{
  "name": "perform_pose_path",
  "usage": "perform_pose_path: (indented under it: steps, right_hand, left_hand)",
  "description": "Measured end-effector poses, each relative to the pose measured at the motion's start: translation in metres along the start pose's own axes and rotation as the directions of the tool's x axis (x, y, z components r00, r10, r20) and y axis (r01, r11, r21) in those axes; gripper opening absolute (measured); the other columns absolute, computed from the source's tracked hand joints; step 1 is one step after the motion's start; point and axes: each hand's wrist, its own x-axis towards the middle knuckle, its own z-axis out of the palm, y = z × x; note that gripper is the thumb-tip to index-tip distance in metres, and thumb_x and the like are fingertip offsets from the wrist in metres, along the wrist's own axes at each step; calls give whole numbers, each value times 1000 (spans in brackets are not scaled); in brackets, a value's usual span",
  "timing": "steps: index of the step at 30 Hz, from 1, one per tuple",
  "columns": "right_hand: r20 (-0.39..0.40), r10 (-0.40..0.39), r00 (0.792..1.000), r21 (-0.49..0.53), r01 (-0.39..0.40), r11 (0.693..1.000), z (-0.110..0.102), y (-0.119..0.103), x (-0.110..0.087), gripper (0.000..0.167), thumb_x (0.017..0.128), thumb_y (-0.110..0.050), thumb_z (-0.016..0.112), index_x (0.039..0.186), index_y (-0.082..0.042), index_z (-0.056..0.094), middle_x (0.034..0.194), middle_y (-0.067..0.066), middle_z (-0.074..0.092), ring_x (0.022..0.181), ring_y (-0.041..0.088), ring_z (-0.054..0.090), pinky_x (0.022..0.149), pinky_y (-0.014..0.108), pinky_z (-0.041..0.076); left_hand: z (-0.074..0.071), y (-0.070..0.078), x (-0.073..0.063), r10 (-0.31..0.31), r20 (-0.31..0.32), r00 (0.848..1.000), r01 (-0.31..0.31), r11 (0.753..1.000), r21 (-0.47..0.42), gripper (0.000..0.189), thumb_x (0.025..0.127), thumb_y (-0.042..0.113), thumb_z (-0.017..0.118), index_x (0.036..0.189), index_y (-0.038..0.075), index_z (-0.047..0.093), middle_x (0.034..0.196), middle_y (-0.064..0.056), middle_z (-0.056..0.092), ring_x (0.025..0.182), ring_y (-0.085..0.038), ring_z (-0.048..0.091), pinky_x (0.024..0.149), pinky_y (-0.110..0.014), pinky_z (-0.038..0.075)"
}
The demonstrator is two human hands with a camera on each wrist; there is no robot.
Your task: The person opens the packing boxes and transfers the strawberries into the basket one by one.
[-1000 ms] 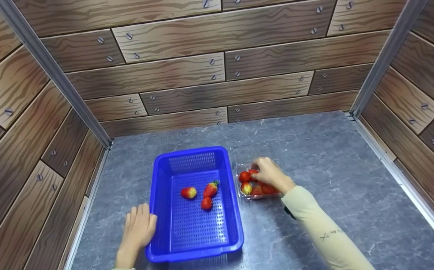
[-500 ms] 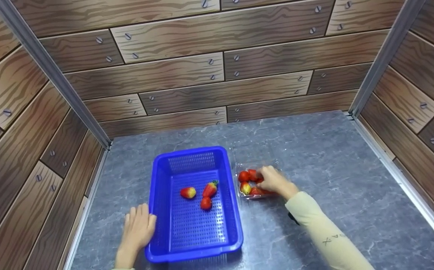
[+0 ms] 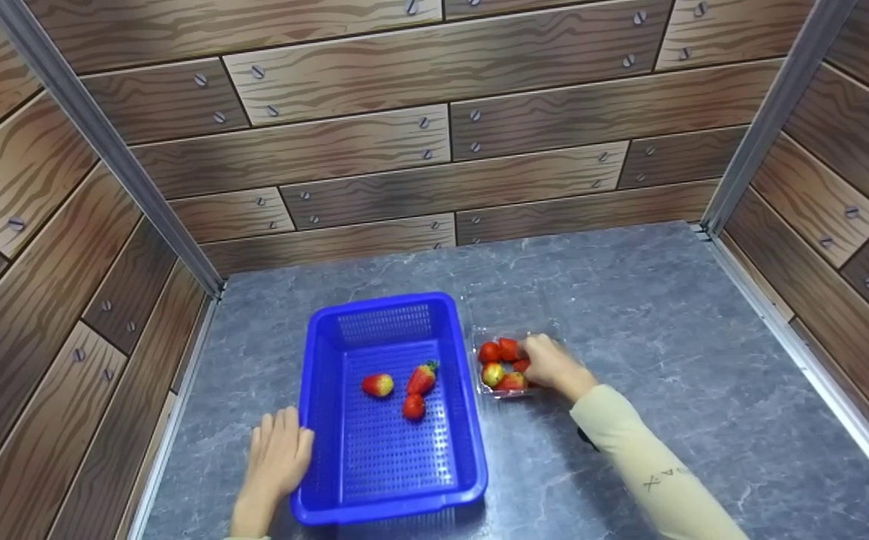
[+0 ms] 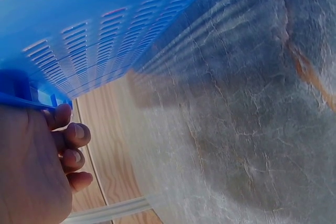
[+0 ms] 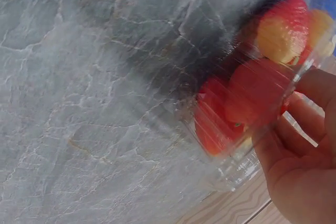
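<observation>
While a person's left hand (image 3: 275,454) is resting against the left rim of a blue basket (image 3: 397,461), its fingers are lying loose and slightly bent, and I am not seeing them wrapped around anything. Three strawberries are lying on the basket's slotted floor: a red one with a yellow end (image 3: 378,385) is sitting by itself toward the left, while a longer one with a green leafy top (image 3: 421,380) is pointing toward the far right corner, its lower end meeting a small round red one (image 3: 413,407). Just beside the basket's right wall, a clear plastic box (image 5: 231,179) is holding more red and yellow fruit (image 3: 488,352). Over this box the right hand (image 3: 552,366) is bending its fingers down among the pieces, the thumb and fingertips standing partly spread; the tips are partly hidden, so I cannot tell whether they are gripping a strawberry. A pale sleeve (image 3: 648,457) with dark marks is covering the right forearm. Both containers are standing on a grey marbled tabletop (image 3: 629,300), and plank-patterned walls (image 3: 374,150) are closing in its back and sides.
</observation>
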Motion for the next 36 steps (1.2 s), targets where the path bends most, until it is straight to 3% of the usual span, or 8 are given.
perform_pose_path:
  steps: [7, 13, 16, 23, 36]
  right_hand:
    - [-45, 2, 999, -51, -4, 999, 3, -2, -3, 18, 61, 13, 67, 76, 2, 66, 77, 13, 58, 68, 26, 54, 64, 43, 50]
    - [-142, -147, 979, -131, 129, 983, 9, -2, -7, 13, 64, 9, 69, 62, 1, 58, 61, 2, 43, 56, 23, 41, 54, 42, 43]
    - [-157, -181, 971, -130, 161, 978, 10, -2, -8, 13, 64, 8, 67, 60, 1, 57, 59, -2, 37, 55, 20, 36, 52, 40, 38]
    - [-118, -88, 989, -66, 80, 995, 8, -1, -6, 14, 64, 5, 70, 63, 1, 57, 62, 0, 39, 56, 20, 39, 50, 36, 36]
    - [-50, 52, 997, -4, -53, 999, -6, -9, -2, 21, 60, 9, 67, 79, 2, 63, 69, 6, 50, 62, 22, 47, 54, 34, 41]
  left_hand:
    - [0, 0, 1, -5, 12, 1000, 5, 1000, -6, 12, 96, 15, 45, 100, 5, 49, 87, -9, 45, 85, -28, 38, 78, -44, 32]
    - [0, 1, 2, -17, 28, 999, 17, 1000, -11, 14, 96, 16, 46, 102, 4, 49, 89, -9, 46, 86, -29, 39, 80, -45, 33]
    - [0, 1, 2, -20, 28, 999, 20, 1000, -17, 13, 96, 16, 46, 101, 4, 49, 90, -10, 46, 86, -29, 39, 81, -45, 33]
    - [2, 0, 1, 15, -21, 1000, -16, 1000, -18, 8, 95, 14, 45, 95, 6, 48, 84, -7, 44, 80, -26, 36, 74, -42, 31]
    - [2, -1, -1, 5, -16, 1000, -6, 1000, -15, 17, 95, 15, 45, 105, 2, 50, 88, -10, 46, 85, -29, 38, 78, -45, 32]
